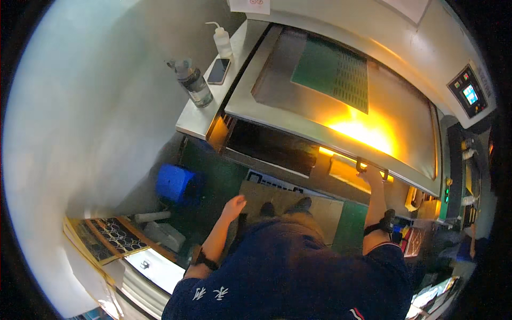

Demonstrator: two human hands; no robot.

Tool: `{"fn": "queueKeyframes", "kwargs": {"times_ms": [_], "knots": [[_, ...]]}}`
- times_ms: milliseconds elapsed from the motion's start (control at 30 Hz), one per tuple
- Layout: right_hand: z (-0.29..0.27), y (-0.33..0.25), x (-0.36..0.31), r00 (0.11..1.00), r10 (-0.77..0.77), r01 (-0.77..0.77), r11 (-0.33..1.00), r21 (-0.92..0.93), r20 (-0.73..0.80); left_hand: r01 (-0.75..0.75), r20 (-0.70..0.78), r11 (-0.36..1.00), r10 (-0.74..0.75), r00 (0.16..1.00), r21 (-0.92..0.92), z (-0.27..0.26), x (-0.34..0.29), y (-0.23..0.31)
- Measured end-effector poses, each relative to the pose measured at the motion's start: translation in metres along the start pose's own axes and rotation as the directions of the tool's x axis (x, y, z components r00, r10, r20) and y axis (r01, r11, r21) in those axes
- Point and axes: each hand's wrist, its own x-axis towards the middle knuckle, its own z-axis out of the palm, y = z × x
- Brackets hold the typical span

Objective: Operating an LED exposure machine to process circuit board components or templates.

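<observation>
My right hand (pixel 372 175) closes around the dark handle (pixel 359 163) on the front edge of a wide metal-framed drawer or lid (pixel 288 121) of a large light-coloured machine. On its flat glossy surface lies a green panel (pixel 325 64) with rows of small marks on its right part. A bright yellow glow spreads across the surface near the handle, and light also shows in the gap beneath. My left hand (pixel 233 208) hangs in front of my body, fingers curled in, with nothing visible in it. It is apart from the machine.
A side ledge (pixel 194 118) holds a white squeeze bottle (pixel 222 42), a phone (pixel 218 71) and a clear bottle (pixel 198 90). A blue bin (pixel 175 183) stands on the floor at left. Behind it, nearer me, lies a patterned screen frame (pixel 109 237). A control panel (pixel 468 93) is at far right.
</observation>
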Motion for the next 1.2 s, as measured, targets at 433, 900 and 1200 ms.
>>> {"fn": "queueKeyframes", "kwargs": {"times_ms": [433,900,1200], "knots": [[-0.151,-0.071,-0.226,0.978,0.088,-0.096,0.995,-0.03,-0.19,-0.052,0.355,0.677,0.447,0.821,-0.734,0.051,0.068,0.31],[-0.04,-0.084,0.004,0.859,-0.247,0.337,0.932,0.132,-0.449,-0.313,-0.214,-0.039,0.809,0.548,-0.949,0.022,0.055,0.493],[-0.014,-0.017,0.105,0.71,0.461,-0.284,0.879,0.383,-0.532,-0.786,0.334,0.564,0.814,0.476,-0.254,0.028,0.192,0.458]]}}
